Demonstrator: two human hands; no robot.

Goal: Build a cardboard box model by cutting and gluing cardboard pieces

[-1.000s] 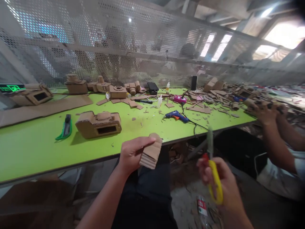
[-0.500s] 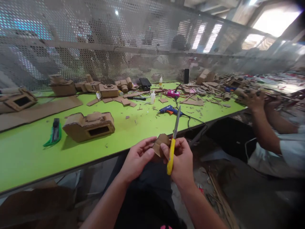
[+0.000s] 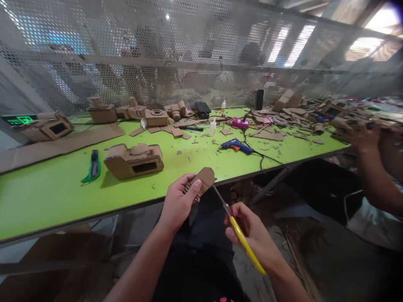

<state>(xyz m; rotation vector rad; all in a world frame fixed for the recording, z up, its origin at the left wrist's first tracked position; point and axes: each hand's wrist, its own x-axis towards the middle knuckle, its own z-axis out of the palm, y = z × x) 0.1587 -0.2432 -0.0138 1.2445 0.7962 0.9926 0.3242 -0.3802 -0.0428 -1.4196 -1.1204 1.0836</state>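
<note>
My left hand (image 3: 181, 199) grips a small brown cardboard piece (image 3: 206, 177) with cut corners, the thumb pressed on its face. Dark and light stripes show along the piece's lower left edge. In my right hand (image 3: 248, 228) are yellow-handled scissors (image 3: 241, 235), their blades pointing up and left. The blade tips reach the right edge of the cardboard; whether they are cutting into it I cannot tell. Both hands are in front of the table edge, above my lap. Beyond them on the table lies a cardboard camera model (image 3: 134, 161) with a rectangular opening.
On the green table (image 3: 126, 201) lie a green utility knife (image 3: 92, 167) and a blue glue gun (image 3: 236, 146) with its cord. Farther back are a glue bottle (image 3: 213, 126), a pink box (image 3: 240, 123) and cardboard scraps. Another person's hands (image 3: 362, 134) work at the right.
The scissors have swung from upright beside the cardboard to pointing at its right edge. My right hand has moved down and away from the piece, which my left hand alone now holds.
</note>
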